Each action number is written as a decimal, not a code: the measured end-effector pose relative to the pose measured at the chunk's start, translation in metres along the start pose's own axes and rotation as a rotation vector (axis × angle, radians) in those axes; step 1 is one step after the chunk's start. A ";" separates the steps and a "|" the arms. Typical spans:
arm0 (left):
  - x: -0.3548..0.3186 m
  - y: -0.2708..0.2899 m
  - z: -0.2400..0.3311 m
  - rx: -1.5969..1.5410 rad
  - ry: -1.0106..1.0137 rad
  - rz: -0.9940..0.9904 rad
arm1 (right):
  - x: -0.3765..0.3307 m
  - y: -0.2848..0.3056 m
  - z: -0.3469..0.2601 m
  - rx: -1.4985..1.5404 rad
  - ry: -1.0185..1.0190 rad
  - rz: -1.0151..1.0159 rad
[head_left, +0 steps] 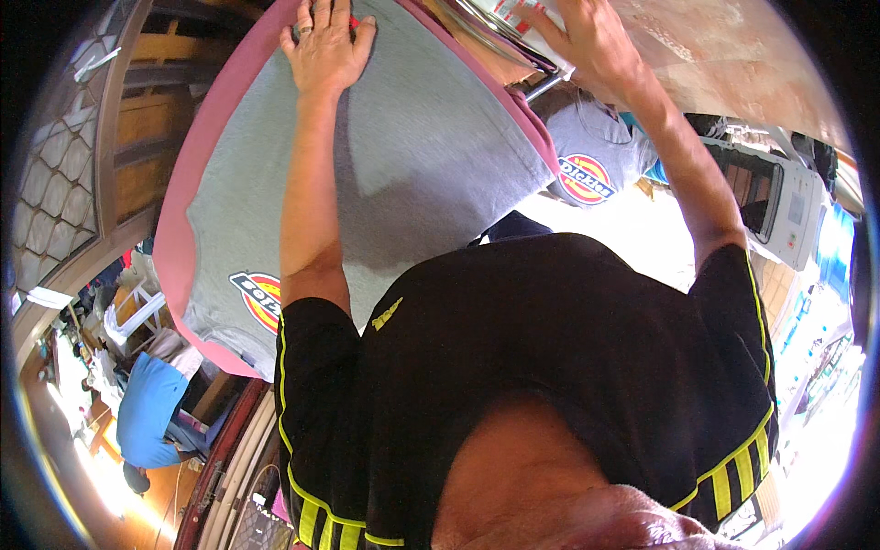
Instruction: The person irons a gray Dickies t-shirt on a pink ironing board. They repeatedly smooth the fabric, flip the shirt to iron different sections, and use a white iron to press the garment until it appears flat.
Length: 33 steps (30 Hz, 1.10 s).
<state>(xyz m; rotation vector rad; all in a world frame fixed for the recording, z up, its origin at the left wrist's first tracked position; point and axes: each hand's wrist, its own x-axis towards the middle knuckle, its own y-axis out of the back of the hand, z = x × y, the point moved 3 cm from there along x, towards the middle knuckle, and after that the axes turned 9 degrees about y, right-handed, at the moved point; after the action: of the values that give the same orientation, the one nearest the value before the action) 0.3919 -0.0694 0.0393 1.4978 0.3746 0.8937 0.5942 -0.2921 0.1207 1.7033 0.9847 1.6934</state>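
A grey T-shirt (412,119) with a round red, yellow and white badge print is spread over a pink-edged board (174,229). My left hand (328,50), a ring on one finger, lies on the shirt near the board's far end. Its fingers stretch forward, and the upper edge cuts off their tips. Something small and red (355,22) shows beside its thumb; I cannot make out what it is. To the right, my right hand (596,50) is open, fingers spread, beside a white-and-red printed sheet or pack (522,16).
Another grey shirt (596,151) with the same badge hangs or lies right of the board. A pale marbled surface (752,55) spans the upper right. A white appliance (790,215) stands below it. At lower left is a person in a blue top (151,408).
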 end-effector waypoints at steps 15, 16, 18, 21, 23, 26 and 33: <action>0.002 -0.011 -0.001 0.014 0.016 -0.011 | 0.022 0.048 -0.033 0.253 -0.341 -0.213; 0.000 -0.012 -0.006 0.032 0.024 0.005 | 0.015 0.057 -0.054 0.240 -0.404 -0.231; 0.003 -0.008 0.001 -0.030 0.005 0.002 | -0.030 0.055 -0.067 0.180 -0.330 -0.290; 0.003 -0.004 -0.001 -0.058 0.005 0.032 | -0.045 0.056 -0.129 0.280 -0.512 -0.351; 0.005 -0.013 -0.005 -0.062 0.005 0.065 | -0.059 0.044 -0.158 0.306 -0.444 -0.240; 0.008 -0.019 -0.013 -0.109 0.006 0.038 | -0.043 0.029 -0.169 0.392 -0.490 -0.191; 0.024 -0.010 -0.046 -0.145 -0.231 0.043 | 0.039 -0.048 -0.104 0.080 -0.134 0.052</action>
<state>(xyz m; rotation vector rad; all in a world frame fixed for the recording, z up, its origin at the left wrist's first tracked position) 0.3772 -0.0189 0.0328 1.4601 0.1065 0.7552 0.4834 -0.2448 0.1127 1.8827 0.9648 1.5674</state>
